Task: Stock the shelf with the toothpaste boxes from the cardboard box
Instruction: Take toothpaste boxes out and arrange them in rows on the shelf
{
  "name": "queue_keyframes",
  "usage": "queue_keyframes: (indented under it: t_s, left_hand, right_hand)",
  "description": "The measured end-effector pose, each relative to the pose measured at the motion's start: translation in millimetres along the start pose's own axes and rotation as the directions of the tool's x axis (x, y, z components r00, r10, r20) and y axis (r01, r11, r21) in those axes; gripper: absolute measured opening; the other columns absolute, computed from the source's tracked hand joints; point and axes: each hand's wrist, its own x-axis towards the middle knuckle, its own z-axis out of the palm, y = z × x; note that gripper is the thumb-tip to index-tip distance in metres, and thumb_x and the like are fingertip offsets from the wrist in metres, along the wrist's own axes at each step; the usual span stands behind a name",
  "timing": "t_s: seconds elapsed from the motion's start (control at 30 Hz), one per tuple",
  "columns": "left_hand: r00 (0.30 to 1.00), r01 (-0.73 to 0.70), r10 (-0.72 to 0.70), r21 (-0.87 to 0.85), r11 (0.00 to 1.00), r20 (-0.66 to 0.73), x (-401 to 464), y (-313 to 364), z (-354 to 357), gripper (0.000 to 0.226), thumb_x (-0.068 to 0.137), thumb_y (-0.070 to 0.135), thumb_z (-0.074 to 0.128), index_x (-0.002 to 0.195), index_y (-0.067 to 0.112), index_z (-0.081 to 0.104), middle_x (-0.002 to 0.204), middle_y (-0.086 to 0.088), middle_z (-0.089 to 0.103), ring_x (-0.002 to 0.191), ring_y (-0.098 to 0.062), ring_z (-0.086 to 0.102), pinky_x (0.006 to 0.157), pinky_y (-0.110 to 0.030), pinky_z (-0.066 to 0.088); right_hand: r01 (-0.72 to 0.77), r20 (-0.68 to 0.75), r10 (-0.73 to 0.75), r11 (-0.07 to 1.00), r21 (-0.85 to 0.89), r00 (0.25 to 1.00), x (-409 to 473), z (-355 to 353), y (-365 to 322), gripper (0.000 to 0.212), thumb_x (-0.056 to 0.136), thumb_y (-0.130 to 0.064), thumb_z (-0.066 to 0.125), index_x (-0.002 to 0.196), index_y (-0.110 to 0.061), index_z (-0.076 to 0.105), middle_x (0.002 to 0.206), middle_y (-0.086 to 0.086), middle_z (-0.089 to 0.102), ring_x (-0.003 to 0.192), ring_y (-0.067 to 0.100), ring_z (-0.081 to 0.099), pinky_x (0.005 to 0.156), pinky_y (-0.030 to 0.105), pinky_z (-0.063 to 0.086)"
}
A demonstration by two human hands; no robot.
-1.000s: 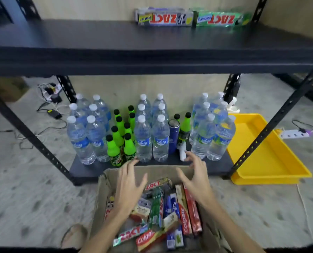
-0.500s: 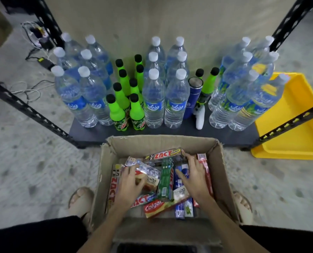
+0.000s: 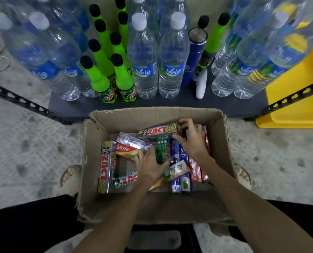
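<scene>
The toothpaste boxes (image 3: pixel 152 157) lie jumbled inside the cardboard box (image 3: pixel 152 207), which sits on the floor just in front of the lower shelf (image 3: pixel 170 105). This looks like the picking step. The right hand (image 3: pixel 192 141) curls its fingers (image 3: pixel 185 123) round the right end of the ZACT Smokers box (image 3: pixel 159 129) at the cardboard box's far side. The left hand (image 3: pixel 149 165) rests mid-box, fingers closing on the green box (image 3: pixel 161 148). Next, I judge, both need lifting clear toward the shelf, past the water bottles (image 3: pixel 146 57).

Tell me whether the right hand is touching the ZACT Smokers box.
Touching: the head view shows the right hand curled round the right end of the ZACT Smokers box.
</scene>
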Motion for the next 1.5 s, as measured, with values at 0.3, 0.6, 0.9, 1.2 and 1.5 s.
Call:
queue_keyframes:
  t_s: [0.3,0.6,0.9,1.2,1.5]
  left_hand:
    - [0.997,0.039,-0.051,-0.198,0.979,-0.058,-19.3,12.8,-9.6,0.052,0.084,0.050,0.068,0.131,0.031,0.056,0.120,0.008,0.061,0.116,-0.019,0.033,0.102,-0.042,0.031]
    - [0.987,-0.158,0.140,-0.316,0.936,-0.077,-39.0,6.4,-57.9,0.052,0.083,0.051,0.072,0.129,0.040,0.052,0.124,0.014,0.057,0.121,-0.014,0.049,0.102,-0.046,0.045]
    - [0.920,-0.370,0.358,-0.058,0.927,-0.158,-73.2,28.8,-211.6,0.052,0.080,0.058,0.073,0.129,0.052,0.055,0.113,0.011,0.038,0.105,-0.005,0.022,0.098,-0.033,0.021]
    - [0.799,-0.556,0.519,-0.044,0.830,-0.303,-123.9,67.5,-366.4,0.056,0.071,0.074,0.068,0.124,0.063,0.052,0.118,0.011,0.041,0.122,-0.019,0.036,0.109,-0.046,0.035]
    - [0.590,-0.722,0.682,0.098,0.685,-0.432,-175.4,134.3,-496.7,0.048,0.080,0.057,0.072,0.124,0.062,0.054,0.123,0.010,0.049,0.125,-0.007,0.040,0.109,-0.037,0.034]
  right_hand:
    - [0.179,0.103,-0.167,0.977,-0.118,0.981,6.0,-2.8,0.6,0.047,0.090,-0.043,0.070,0.133,-0.033,0.056,0.127,-0.010,0.060,0.114,0.019,0.043,0.099,0.043,0.039]
    - [0.153,-0.026,-0.153,0.988,0.021,0.988,-2.1,-57.6,-27.3,0.045,0.090,-0.027,0.073,0.132,-0.032,0.058,0.100,-0.024,0.055,0.108,0.020,0.056,0.099,0.046,0.045]
    - [0.243,-0.190,-0.204,0.947,0.211,0.960,-23.0,-159.2,-92.6,0.042,0.092,-0.026,0.073,0.127,-0.044,0.057,0.115,-0.001,0.065,0.102,0.002,0.063,0.099,0.042,0.051]
    - [0.430,-0.385,-0.333,0.881,0.198,0.861,-45.7,-306.5,-192.0,0.036,0.094,-0.014,0.069,0.127,-0.025,0.061,0.116,-0.009,0.069,0.109,0.001,0.061,0.101,0.028,0.048]
    - [0.574,-0.515,-0.409,0.792,0.210,0.753,-53.8,-426.0,-269.3,0.035,0.100,-0.006,0.057,0.120,-0.034,0.063,0.101,-0.012,0.075,0.088,0.003,0.067,0.078,0.016,0.052]
